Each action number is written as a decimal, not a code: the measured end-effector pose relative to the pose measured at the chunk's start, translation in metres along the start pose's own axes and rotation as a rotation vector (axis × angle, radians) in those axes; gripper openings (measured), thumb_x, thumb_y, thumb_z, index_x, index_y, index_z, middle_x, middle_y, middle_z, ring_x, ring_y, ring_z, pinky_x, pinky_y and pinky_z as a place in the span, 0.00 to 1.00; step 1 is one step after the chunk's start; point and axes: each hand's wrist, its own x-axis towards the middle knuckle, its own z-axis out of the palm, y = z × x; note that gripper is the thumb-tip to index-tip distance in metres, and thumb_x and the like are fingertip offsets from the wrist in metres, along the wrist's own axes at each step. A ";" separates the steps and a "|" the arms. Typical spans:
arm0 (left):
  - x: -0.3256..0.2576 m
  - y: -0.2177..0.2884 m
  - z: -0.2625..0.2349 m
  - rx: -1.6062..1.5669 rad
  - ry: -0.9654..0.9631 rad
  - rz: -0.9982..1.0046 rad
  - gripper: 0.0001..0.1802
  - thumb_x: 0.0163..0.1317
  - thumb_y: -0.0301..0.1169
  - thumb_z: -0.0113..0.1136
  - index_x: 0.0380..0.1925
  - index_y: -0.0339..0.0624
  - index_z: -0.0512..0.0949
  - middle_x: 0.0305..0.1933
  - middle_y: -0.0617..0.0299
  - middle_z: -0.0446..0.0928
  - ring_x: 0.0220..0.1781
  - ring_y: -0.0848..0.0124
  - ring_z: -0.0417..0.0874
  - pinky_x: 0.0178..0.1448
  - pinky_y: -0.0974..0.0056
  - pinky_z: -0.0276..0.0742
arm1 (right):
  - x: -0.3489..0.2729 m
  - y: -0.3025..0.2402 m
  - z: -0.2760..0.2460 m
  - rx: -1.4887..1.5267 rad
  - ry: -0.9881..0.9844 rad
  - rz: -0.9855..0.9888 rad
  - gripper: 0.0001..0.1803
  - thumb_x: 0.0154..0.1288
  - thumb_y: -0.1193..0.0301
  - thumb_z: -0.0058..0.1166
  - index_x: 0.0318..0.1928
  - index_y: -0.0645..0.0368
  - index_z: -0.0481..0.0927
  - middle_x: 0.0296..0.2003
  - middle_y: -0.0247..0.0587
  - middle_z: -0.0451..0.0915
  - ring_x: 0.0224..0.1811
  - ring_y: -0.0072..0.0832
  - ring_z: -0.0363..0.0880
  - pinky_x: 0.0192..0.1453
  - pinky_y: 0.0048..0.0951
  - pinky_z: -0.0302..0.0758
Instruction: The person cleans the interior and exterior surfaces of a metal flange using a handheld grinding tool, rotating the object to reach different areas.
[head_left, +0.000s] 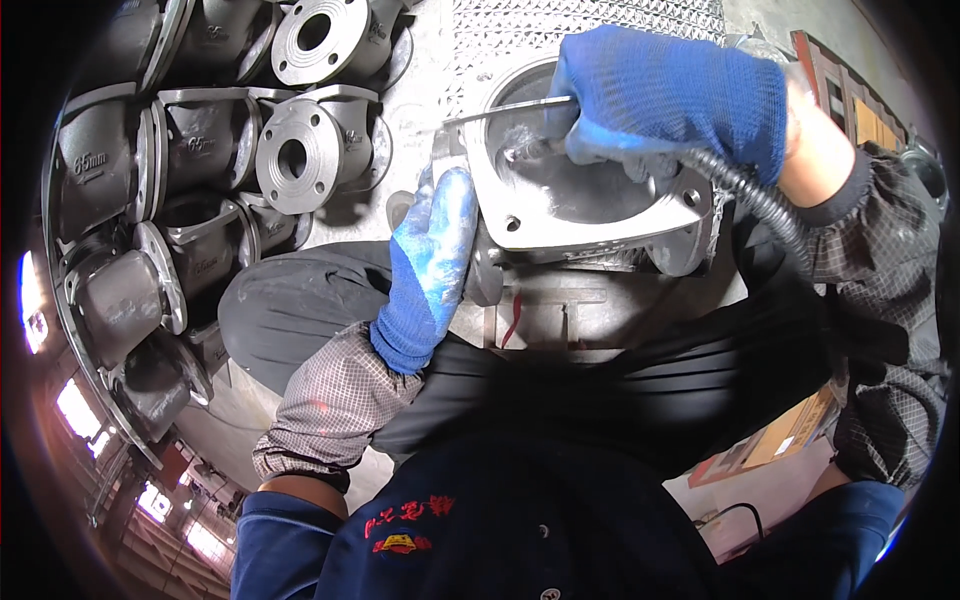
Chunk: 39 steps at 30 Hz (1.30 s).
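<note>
A grey cast-metal valve body (560,232) stands before me, its wide squared flange and round bore facing up. My right hand (660,105), in a blue glove, is closed over the bore around a handheld tool (510,109). A thin metal rod reaches left from that grip across the flange's rim, and a dark ridged flexible hose (750,195) runs back toward my right forearm. My left hand (435,255), gloved in blue with pale smears, lies along the flange's left edge, fingers stretched out below the rod's tip. My right fingertips are partly hidden.
Many similar flanged valve bodies (200,140) are packed in rows at the left. A textured metal mesh surface (590,15) lies behind the casting. My bent legs (300,300) flank it. Wooden pieces (775,435) lie at the right, and a red strip (513,320) hangs below the casting.
</note>
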 end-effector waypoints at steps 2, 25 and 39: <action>0.002 0.005 0.001 -0.089 -0.005 -0.044 0.21 0.68 0.23 0.39 0.61 0.30 0.58 0.52 0.41 0.71 0.48 0.57 0.79 0.51 0.62 0.77 | 0.001 0.000 0.001 -0.004 -0.002 -0.002 0.12 0.56 0.75 0.49 0.39 0.70 0.77 0.20 0.48 0.77 0.21 0.35 0.77 0.28 0.29 0.76; 0.006 -0.010 0.011 -0.233 0.038 -0.243 0.17 0.71 0.28 0.35 0.55 0.29 0.64 0.49 0.47 0.73 0.48 0.63 0.78 0.53 0.66 0.76 | -0.020 -0.026 0.000 -0.008 0.034 0.004 0.12 0.57 0.74 0.48 0.40 0.68 0.76 0.21 0.49 0.76 0.23 0.40 0.77 0.34 0.33 0.77; 0.008 -0.017 0.012 -0.277 0.081 -0.068 0.20 0.67 0.23 0.40 0.59 0.32 0.62 0.55 0.46 0.70 0.55 0.57 0.74 0.58 0.62 0.71 | -0.106 -0.012 0.062 1.204 1.077 0.540 0.26 0.57 0.65 0.58 0.50 0.73 0.72 0.32 0.42 0.78 0.27 0.23 0.80 0.20 0.17 0.72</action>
